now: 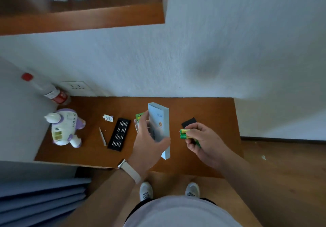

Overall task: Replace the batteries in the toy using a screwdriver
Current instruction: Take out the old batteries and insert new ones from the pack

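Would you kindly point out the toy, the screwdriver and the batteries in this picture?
toy [65, 127]: head view, on its white and purple body.
screwdriver [102, 136]: head view, on the middle of its thin grey shaft.
batteries [183, 134]: head view, on their green and gold ends.

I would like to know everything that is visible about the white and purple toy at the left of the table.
The toy is a rounded figure of what looks like glossy plastic, white with purple patches on its body and limbs. It lies tipped over near the left end of the wooden table, with its head toward the far left corner and its stubby legs toward the person. A yellowish rectangular patch shows low on its body, perhaps the battery bay, but the picture is too blurred to tell. Nothing but the table appears to touch it.
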`<state>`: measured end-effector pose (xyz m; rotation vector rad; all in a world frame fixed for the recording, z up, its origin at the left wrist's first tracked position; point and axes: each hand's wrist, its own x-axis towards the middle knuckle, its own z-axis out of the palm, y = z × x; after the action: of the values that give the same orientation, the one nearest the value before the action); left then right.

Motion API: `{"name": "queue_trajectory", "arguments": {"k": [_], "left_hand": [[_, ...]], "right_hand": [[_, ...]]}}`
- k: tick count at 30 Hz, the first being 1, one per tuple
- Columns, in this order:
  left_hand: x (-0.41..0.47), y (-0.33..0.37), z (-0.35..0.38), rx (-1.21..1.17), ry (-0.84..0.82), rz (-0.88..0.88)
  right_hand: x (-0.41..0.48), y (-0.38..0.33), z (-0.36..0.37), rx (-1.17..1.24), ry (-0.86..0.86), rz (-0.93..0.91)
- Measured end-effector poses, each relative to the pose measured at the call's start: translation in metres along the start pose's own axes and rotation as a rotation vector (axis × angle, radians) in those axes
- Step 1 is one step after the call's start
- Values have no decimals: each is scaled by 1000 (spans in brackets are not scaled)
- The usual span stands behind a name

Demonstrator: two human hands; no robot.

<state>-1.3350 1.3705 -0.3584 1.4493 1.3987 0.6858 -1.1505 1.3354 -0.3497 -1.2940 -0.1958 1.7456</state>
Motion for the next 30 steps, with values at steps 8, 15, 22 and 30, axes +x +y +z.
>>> {"name": "queue_trajectory", "arguments": {"k": [8,15,22,30], "left_hand": [[-18,30,-73,-150,-46,231],[-14,17,-112,-122,-97,307],[-6,-3,-134,97,-160,413],[-5,-2,-142,271,-349,543]], "right_hand": [[-20,11,78,84,-92,12],[-25,20,117,97,-63,-4],[-28,20,130,129,-76,-61],[-30,17,140,72,-108,-55]]}}
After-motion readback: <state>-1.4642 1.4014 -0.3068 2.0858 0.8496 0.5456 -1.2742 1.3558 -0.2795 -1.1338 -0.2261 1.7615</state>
